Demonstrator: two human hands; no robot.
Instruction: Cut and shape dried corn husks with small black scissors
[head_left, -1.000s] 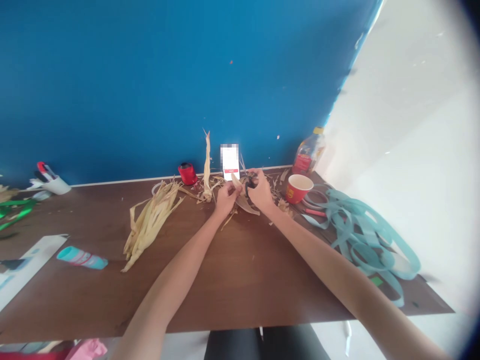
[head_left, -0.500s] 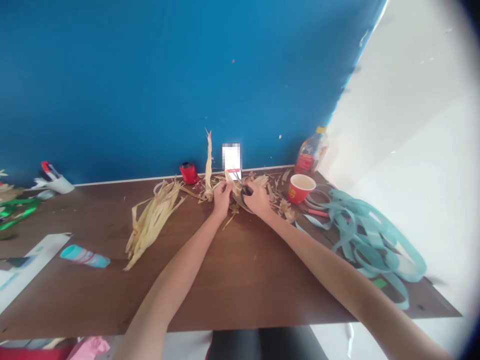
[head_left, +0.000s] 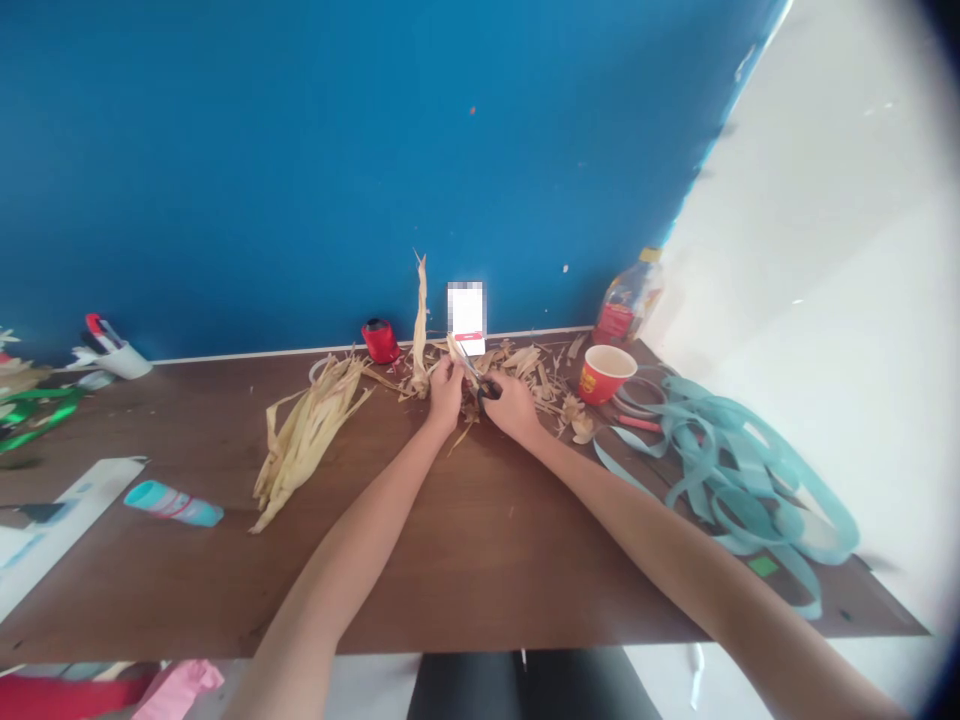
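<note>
My left hand (head_left: 447, 393) pinches a pale strip of dried corn husk (head_left: 453, 347), which points up from the fingertips. Beside it, my right hand (head_left: 511, 403) grips black-handled scissors (head_left: 489, 388), their blades angled up and left against the strip. Whether the blades are closed on it is too small to tell. Husk scraps (head_left: 536, 372) lie scattered behind and to the right of both hands. A twisted husk piece (head_left: 420, 325) stands upright just left of my left hand. Further left lies a bundle of long corn husks (head_left: 311, 430).
A phone-like white screen (head_left: 469, 320) leans on the blue wall. A red ribbon roll (head_left: 381, 341) is back left. On the right are a red paper cup (head_left: 606, 373), a bottle (head_left: 630, 298) and tangled teal ribbon (head_left: 720, 480). A blue tube (head_left: 174, 503) lies left.
The scissors have turned and their blades now lie closer to the strip in my left hand. A wider husk piece beneath the scissors no longer shows. The view has shifted slightly.
</note>
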